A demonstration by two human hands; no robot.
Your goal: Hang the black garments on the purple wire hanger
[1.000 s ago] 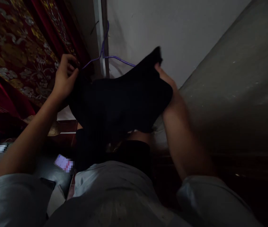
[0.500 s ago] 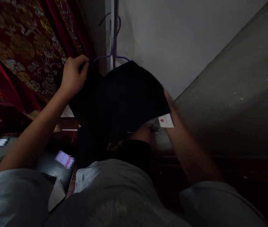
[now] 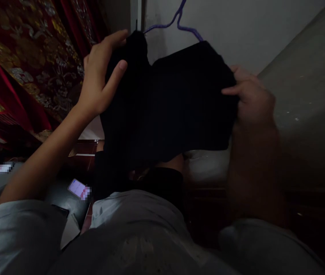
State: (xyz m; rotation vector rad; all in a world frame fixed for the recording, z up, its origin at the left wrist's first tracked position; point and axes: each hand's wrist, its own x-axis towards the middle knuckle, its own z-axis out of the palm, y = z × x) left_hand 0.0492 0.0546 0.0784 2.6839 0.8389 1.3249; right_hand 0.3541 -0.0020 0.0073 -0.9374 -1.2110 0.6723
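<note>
A black garment hangs in front of me on a purple hanger. Its exact kind is hard to make out in the dark. My left hand lies against the garment's upper left side, with thumb and fingers apart. On the other side, my right hand pinches the garment's right edge between thumb and fingers. The top of the hanger's hook runs out of view.
Red curtains with gold and silver patterns hang at the left. A lit phone lies on a dark surface at lower left. Behind the garment are a pale wall and a metal pole. A large plastic-covered thing stands at the right.
The hanger and garment have shifted up and right, away from the pole. My right hand has risen along the garment's right edge; the white tag is now out of sight. My left hand's fingers have spread.
</note>
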